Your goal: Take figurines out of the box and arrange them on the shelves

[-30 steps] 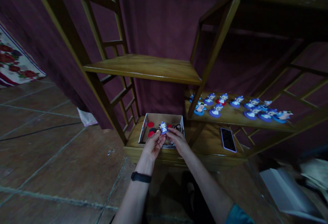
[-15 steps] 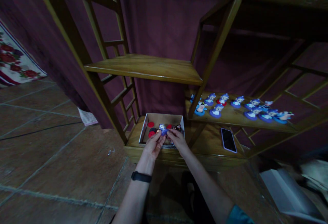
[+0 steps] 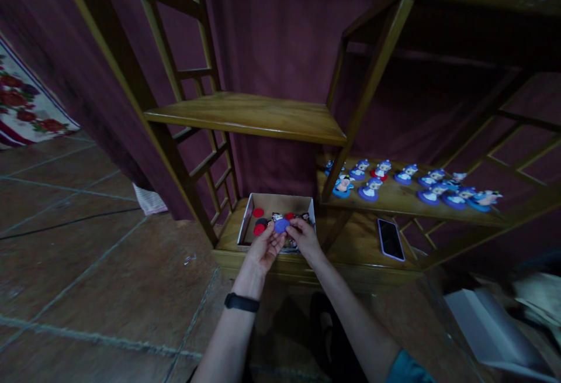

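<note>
Between my two hands is a small figurine (image 3: 281, 225) with a round purple base, tilted so the underside of the base faces me. My left hand (image 3: 264, 247) pinches the base from the left. On the other side, the fingers of my right hand (image 3: 304, 237) close on its right edge. Both hands are over the front of a shallow cardboard box (image 3: 284, 200). Inside the box lie red discs (image 3: 258, 212), a dark disc (image 3: 262, 221) and several small figures (image 3: 305, 217), partly hidden by my hands.
Several figurines on purple, blue and red bases stand on the right shelf (image 3: 390, 199). A phone (image 3: 391, 240) lies on the lower board. An upper wooden shelf (image 3: 245, 115) juts out above the box. A pale box (image 3: 495, 330) sits on the floor at right.
The figurine has been tipped between my fingers: its upright body showed before, and now the flat underside of its purple base faces me. The hands have hardly moved.
</note>
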Motion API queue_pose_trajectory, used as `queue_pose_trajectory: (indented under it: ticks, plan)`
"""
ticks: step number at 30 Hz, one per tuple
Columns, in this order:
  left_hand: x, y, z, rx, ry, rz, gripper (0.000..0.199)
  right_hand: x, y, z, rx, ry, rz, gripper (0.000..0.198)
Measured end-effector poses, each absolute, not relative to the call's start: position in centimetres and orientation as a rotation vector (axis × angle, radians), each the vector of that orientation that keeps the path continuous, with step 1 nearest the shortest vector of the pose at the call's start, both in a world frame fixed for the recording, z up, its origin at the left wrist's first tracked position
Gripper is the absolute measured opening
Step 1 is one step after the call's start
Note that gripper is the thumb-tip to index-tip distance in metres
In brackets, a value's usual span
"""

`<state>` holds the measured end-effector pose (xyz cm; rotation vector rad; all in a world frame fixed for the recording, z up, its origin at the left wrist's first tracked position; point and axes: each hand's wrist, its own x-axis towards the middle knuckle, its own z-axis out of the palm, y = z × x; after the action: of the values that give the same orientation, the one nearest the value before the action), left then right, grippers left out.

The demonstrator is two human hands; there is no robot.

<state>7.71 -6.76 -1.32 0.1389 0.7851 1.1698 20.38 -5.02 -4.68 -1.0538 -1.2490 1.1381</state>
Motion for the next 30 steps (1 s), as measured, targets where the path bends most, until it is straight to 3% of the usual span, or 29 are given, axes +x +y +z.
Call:
queue_pose_trajectory:
  ticks: [8, 22, 30]
  plan:
    - [7.9, -6.8, -1.2, 0.192, 0.764, 1.241, 0.008, 20.4, -5.5, -3.7, -1.047, -1.139, 1.183, 0.027]
    - [8.5, -6.7, -2.2, 0.473, 0.830, 1.439, 0.032, 19.7, -6.1, -3.3, -0.976, -0.945, 1.398, 0.043]
    - [7.8, -6.9, -1.5, 0.446, 0.846, 1.349, 0.019, 20.3, -6.1, -2.6, -0.865, -0.835, 1.483, 0.036]
